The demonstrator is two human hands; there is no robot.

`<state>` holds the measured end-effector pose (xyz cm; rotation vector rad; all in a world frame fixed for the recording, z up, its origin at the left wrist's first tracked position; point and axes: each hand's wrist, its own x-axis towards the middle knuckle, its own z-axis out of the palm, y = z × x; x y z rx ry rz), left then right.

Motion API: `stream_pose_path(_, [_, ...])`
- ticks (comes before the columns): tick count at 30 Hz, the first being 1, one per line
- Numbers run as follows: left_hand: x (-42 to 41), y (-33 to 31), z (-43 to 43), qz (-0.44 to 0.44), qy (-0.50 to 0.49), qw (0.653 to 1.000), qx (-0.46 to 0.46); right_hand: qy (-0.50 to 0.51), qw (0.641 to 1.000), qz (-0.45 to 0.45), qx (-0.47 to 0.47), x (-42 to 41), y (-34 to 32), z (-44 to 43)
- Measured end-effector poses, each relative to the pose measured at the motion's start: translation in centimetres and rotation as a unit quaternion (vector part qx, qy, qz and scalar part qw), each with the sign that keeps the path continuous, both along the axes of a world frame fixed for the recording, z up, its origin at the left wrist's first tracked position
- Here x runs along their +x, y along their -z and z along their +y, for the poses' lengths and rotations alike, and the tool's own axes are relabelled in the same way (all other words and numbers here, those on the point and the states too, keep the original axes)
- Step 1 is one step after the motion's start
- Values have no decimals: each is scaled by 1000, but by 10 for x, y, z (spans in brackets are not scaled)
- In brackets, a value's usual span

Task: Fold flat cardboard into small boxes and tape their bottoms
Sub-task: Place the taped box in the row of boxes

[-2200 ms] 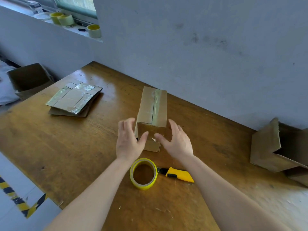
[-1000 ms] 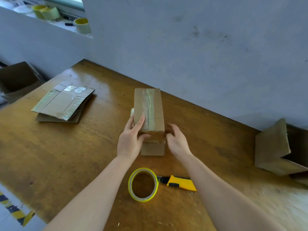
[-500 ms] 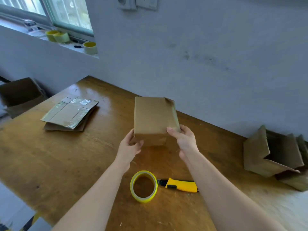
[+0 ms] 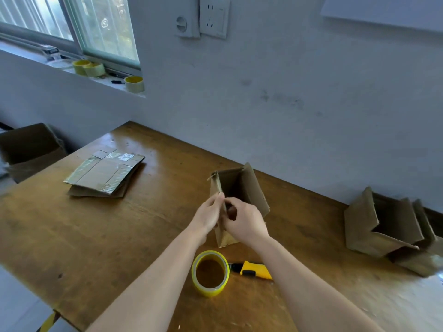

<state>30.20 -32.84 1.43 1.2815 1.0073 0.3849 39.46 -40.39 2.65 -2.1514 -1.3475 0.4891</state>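
Observation:
A small brown cardboard box [image 4: 249, 190] stands on the wooden table [image 4: 72, 236] with its open top facing up and its flaps raised. My left hand [image 4: 208, 215] pinches the near-left flap from outside. My right hand [image 4: 244, 220] grips the same near edge, fingers curled over the rim into the opening. A yellow roll of tape [image 4: 210, 273] lies just in front of the box, with a yellow utility knife [image 4: 254, 269] beside it. A stack of flat cardboard [image 4: 105, 174] with shiny tape strips lies at the left.
Folded open boxes [image 4: 388, 226] lie on their sides at the table's right end. A larger carton [image 4: 28, 147] sits off the table's left. Several tape rolls [image 4: 134, 83] rest on the windowsill. The wall runs along the table's far edge.
The box was lifted off the table, turned over from its taped bottom up to its open top up, and set down. Both hands moved from its sides to its near top edge.

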Motion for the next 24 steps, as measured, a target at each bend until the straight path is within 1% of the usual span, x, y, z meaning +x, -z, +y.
stream_pose_path(1, [0,1,1,9,2,1000,11,5,1000,3,8,0,-2,-1])
stream_pose_path(2, [0,1,0,23,7,999,23,19,999,-14,30,2,-2,-1])
stream_pose_path(3, [0,1,0,40,14,999,35,45,996,-53,53,5,-2,-2])
stream_pose_path(5, [2,4,1,77,24,995,67,124,982,-126,69,15,-2,-4])
stream_pose_path(6, [5,5,1,86,24,992,85,167,976,-130,52,22,-3,-5])
stream_pose_path(7, [8,5,1,89,22,990,108,208,973,-97,17,29,-4,-7])
stream_pose_path(9, [16,5,0,101,29,983,150,267,963,26,-33,42,-5,-14])
stream_pose_path(10, [21,4,-1,109,41,979,168,281,957,67,-35,49,-3,-19])
stream_pose_path(11, [27,4,-1,112,50,975,187,290,953,80,-27,56,-1,-24])
stream_pose_path(17, [88,-4,-21,110,127,946,278,364,930,34,46,100,-5,-64])
stream_pose_path(21, [144,-7,-36,95,197,925,310,387,921,-7,56,136,-10,-94])
stream_pose_path(24, [183,-8,-49,91,228,914,323,394,917,-33,48,161,-15,-114])
